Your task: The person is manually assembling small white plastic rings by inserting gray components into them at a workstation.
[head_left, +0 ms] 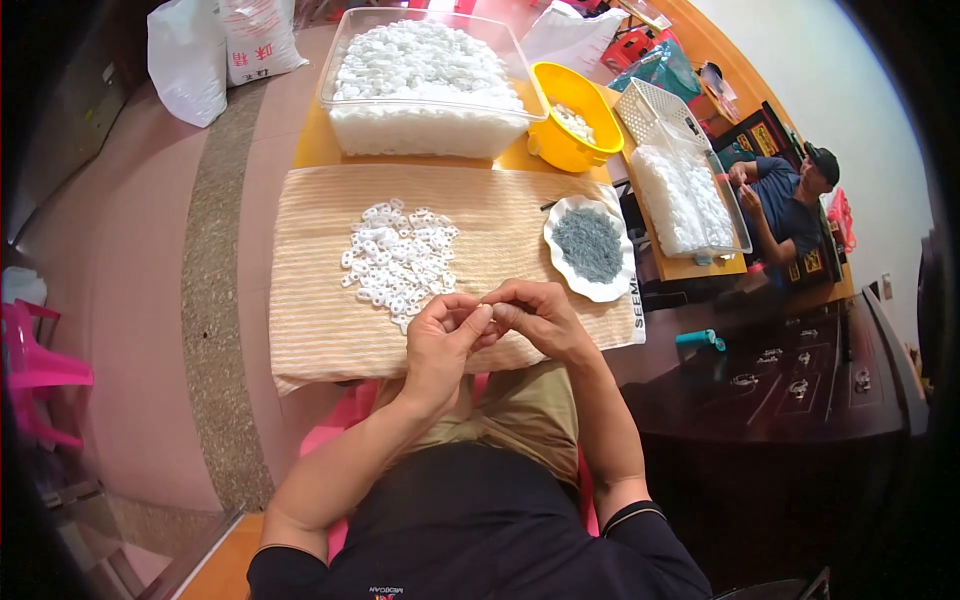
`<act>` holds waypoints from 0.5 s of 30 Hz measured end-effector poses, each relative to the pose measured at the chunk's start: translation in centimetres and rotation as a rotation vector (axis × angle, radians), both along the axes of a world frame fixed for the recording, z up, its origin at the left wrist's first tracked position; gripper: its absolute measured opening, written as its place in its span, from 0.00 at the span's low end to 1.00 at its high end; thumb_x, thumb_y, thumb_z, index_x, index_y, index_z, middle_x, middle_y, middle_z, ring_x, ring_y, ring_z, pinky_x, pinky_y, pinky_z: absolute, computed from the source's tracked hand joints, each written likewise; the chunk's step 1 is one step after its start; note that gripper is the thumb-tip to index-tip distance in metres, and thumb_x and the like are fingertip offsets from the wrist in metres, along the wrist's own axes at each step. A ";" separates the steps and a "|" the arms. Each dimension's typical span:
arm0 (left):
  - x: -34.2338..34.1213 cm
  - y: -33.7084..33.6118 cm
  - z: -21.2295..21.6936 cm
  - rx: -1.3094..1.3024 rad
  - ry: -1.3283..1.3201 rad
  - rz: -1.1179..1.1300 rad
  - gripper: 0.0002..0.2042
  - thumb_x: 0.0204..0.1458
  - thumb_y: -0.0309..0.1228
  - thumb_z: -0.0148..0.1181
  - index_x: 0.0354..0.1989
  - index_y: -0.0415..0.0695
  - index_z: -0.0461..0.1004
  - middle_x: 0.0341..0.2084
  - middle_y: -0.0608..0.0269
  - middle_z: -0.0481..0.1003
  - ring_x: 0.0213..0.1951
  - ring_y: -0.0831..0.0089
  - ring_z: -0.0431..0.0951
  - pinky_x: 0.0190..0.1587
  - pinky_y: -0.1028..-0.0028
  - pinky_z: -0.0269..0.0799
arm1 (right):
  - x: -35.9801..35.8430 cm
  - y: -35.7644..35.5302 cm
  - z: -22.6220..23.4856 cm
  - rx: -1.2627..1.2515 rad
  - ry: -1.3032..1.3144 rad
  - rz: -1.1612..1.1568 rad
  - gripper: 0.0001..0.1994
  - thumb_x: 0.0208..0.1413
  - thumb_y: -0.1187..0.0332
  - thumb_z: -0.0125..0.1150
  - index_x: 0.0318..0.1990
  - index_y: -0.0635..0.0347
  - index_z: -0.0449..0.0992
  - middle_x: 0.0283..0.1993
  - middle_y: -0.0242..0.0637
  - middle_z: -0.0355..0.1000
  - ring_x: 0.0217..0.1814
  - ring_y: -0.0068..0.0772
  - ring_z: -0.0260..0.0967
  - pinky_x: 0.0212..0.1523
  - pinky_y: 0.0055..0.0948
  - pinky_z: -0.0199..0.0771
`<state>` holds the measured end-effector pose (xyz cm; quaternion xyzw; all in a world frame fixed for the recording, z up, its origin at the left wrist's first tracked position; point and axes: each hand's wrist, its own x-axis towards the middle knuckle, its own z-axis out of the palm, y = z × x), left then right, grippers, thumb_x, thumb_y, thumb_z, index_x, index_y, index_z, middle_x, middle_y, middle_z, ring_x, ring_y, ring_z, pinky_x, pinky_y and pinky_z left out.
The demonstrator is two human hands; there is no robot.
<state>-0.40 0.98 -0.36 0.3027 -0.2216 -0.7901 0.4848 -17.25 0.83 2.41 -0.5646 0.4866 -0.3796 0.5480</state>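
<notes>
At the near edge of the striped beige cloth point(320, 320): left hand point(442, 345) and right hand point(540, 318), fingertips pinched together on a small white plastic piece point(487, 309), apparently; pile of white plastic pieces point(400, 260) just beyond; white scalloped dish point(560, 215) of grey bits right.

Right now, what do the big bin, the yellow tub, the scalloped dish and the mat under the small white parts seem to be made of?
Big bin: clear glossy plastic; the white pieces show through its walls.
Yellow tub: opaque moulded plastic, smooth.
Scalloped dish: white, probably ceramic or hard plastic; can't tell.
Mat: beige ribbed cloth, matte, with fine stripes.
Small white parts: likely plastic.
</notes>
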 end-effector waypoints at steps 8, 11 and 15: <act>-0.1 0.7 -0.1 0.042 0.029 -0.196 0.09 0.54 0.24 0.60 0.43 0.42 0.71 0.31 0.63 0.77 0.32 0.78 0.78 0.35 0.79 0.77 | -0.6 0.8 -0.6 0.050 -0.164 -0.092 0.09 0.57 0.72 0.60 0.42 0.68 0.73 0.33 0.33 0.74 0.32 0.19 0.71 0.33 0.19 0.75; -0.1 0.8 -0.3 0.042 0.042 -0.204 0.09 0.54 0.24 0.60 0.44 0.42 0.71 0.32 0.63 0.77 0.31 0.78 0.77 0.35 0.78 0.77 | -0.5 0.7 -0.9 0.025 -0.142 -0.098 0.10 0.56 0.72 0.61 0.42 0.68 0.73 0.32 0.32 0.74 0.31 0.19 0.71 0.32 0.19 0.74; -0.1 0.8 0.1 0.067 0.014 -0.192 0.10 0.54 0.24 0.59 0.44 0.42 0.70 0.30 0.63 0.76 0.30 0.78 0.76 0.35 0.78 0.77 | -0.4 -0.1 -1.0 -0.042 0.059 -0.156 0.08 0.55 0.72 0.62 0.39 0.67 0.75 0.31 0.30 0.73 0.31 0.17 0.70 0.32 0.18 0.72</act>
